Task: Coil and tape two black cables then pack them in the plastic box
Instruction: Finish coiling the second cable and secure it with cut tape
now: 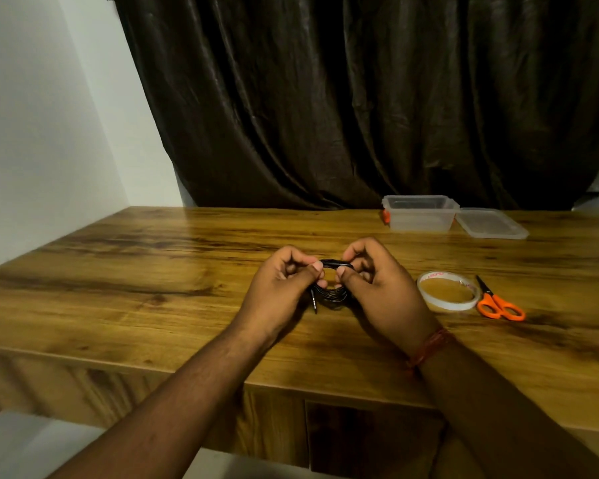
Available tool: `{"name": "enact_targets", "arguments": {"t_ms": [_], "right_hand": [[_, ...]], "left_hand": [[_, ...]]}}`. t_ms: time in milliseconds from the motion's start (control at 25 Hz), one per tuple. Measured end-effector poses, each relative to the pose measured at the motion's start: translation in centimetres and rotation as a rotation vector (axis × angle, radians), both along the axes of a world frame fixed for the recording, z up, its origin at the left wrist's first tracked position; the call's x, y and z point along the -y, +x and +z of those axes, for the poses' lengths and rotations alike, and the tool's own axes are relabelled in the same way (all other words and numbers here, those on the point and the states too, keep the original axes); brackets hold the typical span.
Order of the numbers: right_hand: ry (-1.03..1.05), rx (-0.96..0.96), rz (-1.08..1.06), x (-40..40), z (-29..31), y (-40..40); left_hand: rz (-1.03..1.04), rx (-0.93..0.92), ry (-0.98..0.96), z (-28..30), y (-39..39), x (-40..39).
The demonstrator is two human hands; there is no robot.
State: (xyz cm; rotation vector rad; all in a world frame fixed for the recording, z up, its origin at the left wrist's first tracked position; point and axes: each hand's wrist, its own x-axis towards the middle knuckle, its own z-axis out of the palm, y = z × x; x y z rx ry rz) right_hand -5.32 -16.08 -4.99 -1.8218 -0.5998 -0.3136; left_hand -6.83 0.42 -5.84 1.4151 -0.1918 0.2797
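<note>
Cable: a black cable (331, 292) wound into a small bundle sits at the centre of the frame, held just above the wooden table (153, 271); one plug end hangs down from its left side.
Left hand: the left hand (284, 285) has fingers curled in, thumb and fingertips pinching the left side of the coil.
Right hand: the right hand (377, 288) pinches the right side of the coil the same way, thumb pressed to the top strands.
Coiling: this one looks wound or nearly so, judging by the tight loops.
Taping: no tape shows on the bundle; the tape roll (447, 294) lies flat at right of centre, apart from the hands, with orange scissors (498, 304) just beside it on its right.
Second cable: I see only one coil; whether another cable is hidden in the hands cannot be told.
Box: the clear plastic box (419, 213) stands open at the upper right of the table, near the dark curtain (360, 98), and appears to hold nothing.
Lid: the lid (491, 223) lies just to the right of the box.
Left to do: likely taping this coil, handling the other cable, then packing both.
</note>
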Motion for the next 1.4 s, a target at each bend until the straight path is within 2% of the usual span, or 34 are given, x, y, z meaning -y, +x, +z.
{"name": "enact_targets", "arguments": {"t_ms": [160, 320, 480, 720, 1000, 1400], "right_hand": [[0.002, -0.034, 0.05, 0.1, 0.2, -0.1], [-0.029, -0.026, 0.077, 0.1, 0.1, 0.0], [-0.006, -0.077, 0.113, -0.1, -0.1, 0.0], [-0.002, 0.043, -0.026, 0.0, 0.3, -0.3], [-0.085, 0.038, -0.007, 0.1, 0.3, -0.4], [0.059, -0.025, -0.055, 0.1, -0.1, 0.5]], "left_hand": [[-0.08, -0.05, -0.049, 0.2, -0.2, 0.1], [-0.11, -0.006, 0.047, 0.0, -0.4, 0.6], [-0.09, 0.012, -0.014, -0.1, -0.1, 0.3], [-0.077, -0.044, -0.082, 0.3, -0.2, 0.3], [-0.088, -0.02, 0.094, 0.3, -0.6, 0.5], [-0.133, -0.066, -0.103, 0.6, -0.4, 0.2]]}}
